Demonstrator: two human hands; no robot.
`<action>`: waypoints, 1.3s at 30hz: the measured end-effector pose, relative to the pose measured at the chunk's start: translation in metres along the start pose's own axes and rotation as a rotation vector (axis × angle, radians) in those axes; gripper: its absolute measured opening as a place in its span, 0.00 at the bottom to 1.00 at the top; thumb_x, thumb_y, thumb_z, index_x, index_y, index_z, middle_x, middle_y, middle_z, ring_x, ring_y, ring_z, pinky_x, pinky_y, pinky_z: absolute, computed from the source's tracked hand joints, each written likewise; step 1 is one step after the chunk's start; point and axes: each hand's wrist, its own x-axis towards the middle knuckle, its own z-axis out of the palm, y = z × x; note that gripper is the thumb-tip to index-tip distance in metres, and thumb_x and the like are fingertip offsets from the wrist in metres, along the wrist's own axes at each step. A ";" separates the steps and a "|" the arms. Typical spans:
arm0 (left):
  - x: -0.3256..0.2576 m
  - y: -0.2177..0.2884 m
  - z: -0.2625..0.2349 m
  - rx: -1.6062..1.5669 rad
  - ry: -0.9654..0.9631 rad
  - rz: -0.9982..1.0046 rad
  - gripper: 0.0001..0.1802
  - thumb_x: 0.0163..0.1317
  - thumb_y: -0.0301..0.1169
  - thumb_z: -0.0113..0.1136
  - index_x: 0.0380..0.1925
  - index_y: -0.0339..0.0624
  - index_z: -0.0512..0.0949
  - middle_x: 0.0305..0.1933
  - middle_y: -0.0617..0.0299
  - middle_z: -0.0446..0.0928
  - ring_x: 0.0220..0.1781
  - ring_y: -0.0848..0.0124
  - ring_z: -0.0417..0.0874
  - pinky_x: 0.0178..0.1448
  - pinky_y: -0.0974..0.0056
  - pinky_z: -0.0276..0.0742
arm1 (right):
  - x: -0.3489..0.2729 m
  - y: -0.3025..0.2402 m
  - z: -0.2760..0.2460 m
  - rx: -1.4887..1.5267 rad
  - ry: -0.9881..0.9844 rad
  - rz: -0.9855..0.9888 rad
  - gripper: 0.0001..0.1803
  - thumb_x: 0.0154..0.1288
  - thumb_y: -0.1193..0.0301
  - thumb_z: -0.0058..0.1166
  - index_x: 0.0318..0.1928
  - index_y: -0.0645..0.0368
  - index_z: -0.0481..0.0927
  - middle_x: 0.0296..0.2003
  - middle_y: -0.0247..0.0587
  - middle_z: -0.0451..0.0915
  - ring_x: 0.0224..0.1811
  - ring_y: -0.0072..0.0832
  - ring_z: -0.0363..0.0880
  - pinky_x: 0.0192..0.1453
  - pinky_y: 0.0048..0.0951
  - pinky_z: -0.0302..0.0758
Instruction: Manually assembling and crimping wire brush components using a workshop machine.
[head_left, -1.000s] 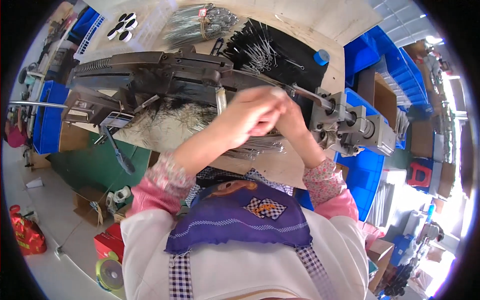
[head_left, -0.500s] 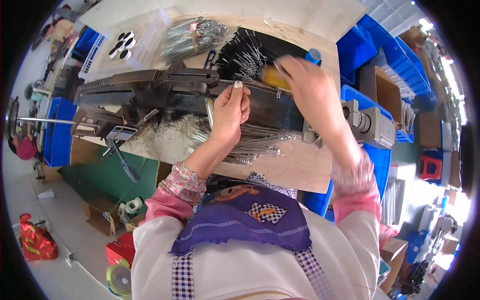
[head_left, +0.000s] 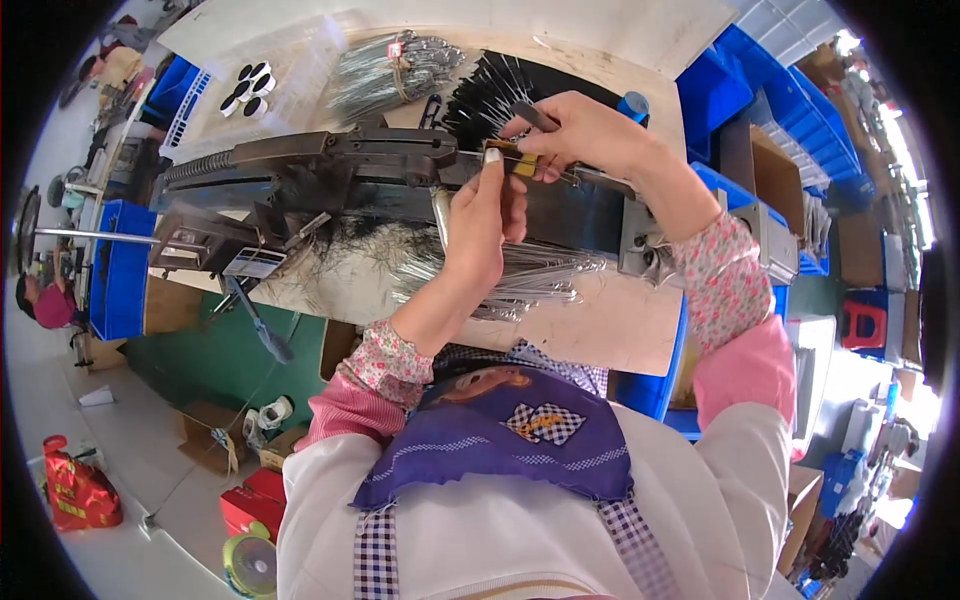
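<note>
Since half a second ago the right hand (head_left: 585,135) has drawn back toward the left hand (head_left: 482,225), and the 2 hands are now meeting over the top edge of the dark metal machine (head_left: 330,175). The right hand is pinching shut on a thin dark rod (head_left: 535,115), with a small yellow piece (head_left: 522,165) showing just below its fingers; whether it is gripping that piece too is hard to tell at this size. The left hand is reaching up with thumb and forefinger closed at the same spot, touching the yellow piece.

Below the hands, 1 loose heap of silver wire pins (head_left: 520,280) is lying on the wooden bench (head_left: 620,330). Behind the machine, 1 tied bundle of silver pins (head_left: 390,65) and 1 fan of black pins (head_left: 490,95) are resting on the bench. A clear bag (head_left: 250,85) is holding about 6 black-and-white discs. Blue plastic bins (head_left: 740,80) are standing to the right, contents unclear.
</note>
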 end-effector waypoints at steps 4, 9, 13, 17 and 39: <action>0.000 -0.005 0.012 -0.134 -0.203 0.024 0.43 0.69 0.64 0.26 0.56 0.31 0.66 0.61 0.45 0.70 0.67 0.54 0.69 0.71 0.52 0.61 | 0.008 0.008 -0.007 -0.063 -0.099 0.032 0.15 0.68 0.69 0.53 0.52 0.62 0.80 0.35 0.41 0.82 0.29 0.24 0.80 0.36 0.25 0.78; -0.003 0.002 0.023 -0.581 -0.220 -0.061 0.50 0.67 0.67 0.27 0.63 0.24 0.58 0.70 0.44 0.59 0.73 0.52 0.57 0.77 0.49 0.52 | -0.011 0.000 -0.002 -0.723 0.227 -0.337 0.17 0.69 0.61 0.49 0.53 0.51 0.80 0.44 0.46 0.80 0.43 0.44 0.76 0.51 0.39 0.74; -0.005 0.005 0.019 -0.761 -0.247 -0.124 0.51 0.65 0.69 0.28 0.64 0.26 0.59 0.69 0.45 0.60 0.74 0.53 0.57 0.76 0.49 0.51 | -0.029 -0.003 0.015 -1.058 0.472 -0.524 0.17 0.59 0.70 0.55 0.49 0.54 0.81 0.46 0.45 0.74 0.47 0.42 0.72 0.52 0.37 0.73; -0.007 0.004 0.016 -0.753 -0.334 -0.101 0.47 0.64 0.70 0.31 0.62 0.36 0.63 0.66 0.55 0.65 0.71 0.60 0.61 0.75 0.50 0.51 | -0.031 0.001 0.042 -0.862 0.465 -0.583 0.16 0.56 0.75 0.56 0.47 0.56 0.82 0.36 0.43 0.75 0.41 0.40 0.76 0.51 0.36 0.74; -0.007 0.021 -0.001 -0.627 -0.148 -0.034 0.40 0.71 0.59 0.33 0.54 0.26 0.67 0.56 0.45 0.72 0.65 0.56 0.70 0.76 0.54 0.57 | -0.018 -0.002 0.032 -0.877 0.529 -0.608 0.05 0.53 0.73 0.59 0.32 0.53 0.85 0.27 0.31 0.78 0.35 0.29 0.78 0.49 0.33 0.65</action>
